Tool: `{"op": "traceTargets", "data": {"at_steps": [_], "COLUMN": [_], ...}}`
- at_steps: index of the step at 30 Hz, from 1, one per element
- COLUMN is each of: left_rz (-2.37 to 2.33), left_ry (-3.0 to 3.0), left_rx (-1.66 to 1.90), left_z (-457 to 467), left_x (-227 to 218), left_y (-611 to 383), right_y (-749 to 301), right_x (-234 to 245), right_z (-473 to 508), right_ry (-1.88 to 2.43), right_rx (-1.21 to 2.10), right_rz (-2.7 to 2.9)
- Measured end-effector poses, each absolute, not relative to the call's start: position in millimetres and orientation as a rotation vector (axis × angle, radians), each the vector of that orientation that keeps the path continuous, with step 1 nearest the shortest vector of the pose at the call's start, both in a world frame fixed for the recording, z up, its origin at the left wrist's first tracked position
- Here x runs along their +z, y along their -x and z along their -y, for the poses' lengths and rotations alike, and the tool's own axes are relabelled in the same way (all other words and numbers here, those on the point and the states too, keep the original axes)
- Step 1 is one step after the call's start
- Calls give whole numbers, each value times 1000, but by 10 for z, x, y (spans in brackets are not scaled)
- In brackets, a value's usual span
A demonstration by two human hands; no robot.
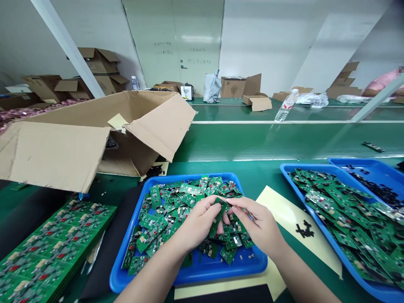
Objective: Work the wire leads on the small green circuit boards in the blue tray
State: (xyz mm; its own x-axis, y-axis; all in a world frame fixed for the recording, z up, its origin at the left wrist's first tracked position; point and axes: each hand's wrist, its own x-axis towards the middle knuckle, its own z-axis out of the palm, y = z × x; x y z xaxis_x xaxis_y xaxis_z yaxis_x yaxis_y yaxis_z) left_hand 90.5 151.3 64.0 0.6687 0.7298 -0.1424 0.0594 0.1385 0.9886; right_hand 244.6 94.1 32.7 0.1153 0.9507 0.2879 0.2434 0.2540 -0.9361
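Observation:
Above a blue tray (117, 256) heaped with small green circuit boards (153, 223), both hands meet near its right half. My left hand (200, 221) is closed around one circuit board (218, 215), its thumb lying along the board. My right hand (257, 221) has thumb and forefinger pinched at the board's upper end; whatever sits between those fingertips is too small to make out. Just right of the tray, several small black pieces (304, 229) lie on a cream paper sheet (318, 252).
Stacked panels of unseparated boards (59, 248) lie at the left, below an open cardboard box (151, 122). Another blue tray of boards (342, 252) stands at the right, with a further blue tray (375, 166) of black pieces behind. A water bottle (286, 106) stands beyond the conveyor (252, 141).

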Motion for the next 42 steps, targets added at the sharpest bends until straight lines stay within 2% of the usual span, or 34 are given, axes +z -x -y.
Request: {"op": "traceTargets", "data": {"at_steps": [5,9,17,26,30,42], "left_rz": [-756,-840,-891,-879,-865,-891], "left_ry": [-1250,-1191,-1245,-1334,-1350,-1375], "left_rx": [540,643,656,728,640,612], "left_z": [-1483,-1485,-1499,-1529,-1524,-1508], "left_x": [631,641,618,633,626,626], "left_y": [-932,-928,-917,-877,-891,-906], "right_y": [-2421,-2430,-2414,-2450,-2443,-2360], "right_x": [327,300,292,256,253,258], "right_z": [-939,-948,-946,-951,-961,-955], "right_ry": [1236,1276,1253,1269,1267,1537], "right_rx": [606,598,524,275,215,-121], "right_rz": [1504,1468,1615,1754,1677,1687]}}
